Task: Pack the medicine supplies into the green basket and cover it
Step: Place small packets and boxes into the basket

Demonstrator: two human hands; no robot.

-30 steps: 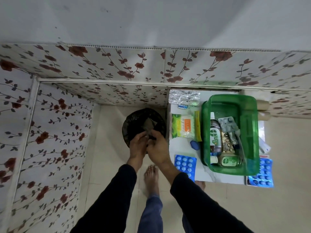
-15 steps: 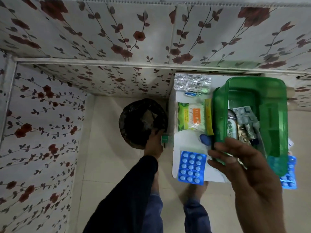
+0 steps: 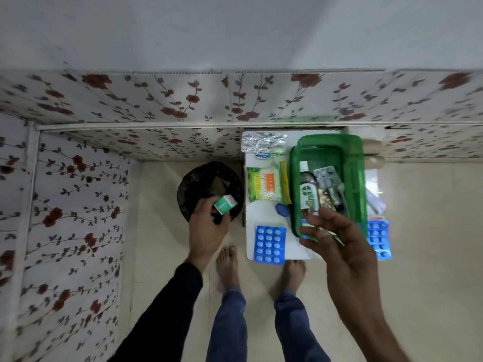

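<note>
The green basket (image 3: 354, 178) stands on a small white table (image 3: 266, 212) and holds a Dettol bottle (image 3: 308, 192) and silver pill strips (image 3: 326, 177). My left hand (image 3: 206, 226) grips a small green and white box (image 3: 225, 204) over a black bin (image 3: 206, 186). My right hand (image 3: 337, 244) hovers with fingers spread above the basket's near rim and holds nothing. On the table lie a blue blister pack (image 3: 269, 244), a green and orange packet (image 3: 264, 187), a silver strip (image 3: 262, 142) and a small blue cap (image 3: 282, 209). Another blue blister pack (image 3: 379, 239) lies right of the basket.
The black bin stands on the tiled floor just left of the table. Floral panels (image 3: 156, 105) close off the far and left sides. My bare feet (image 3: 227, 265) stand in front of the table. Two cardboard rolls (image 3: 372, 154) lie behind the basket on the right.
My hands parted over the bin. My right hand rose toward the basket's near rim. My left hand lifted the small green box up over the bin.
</note>
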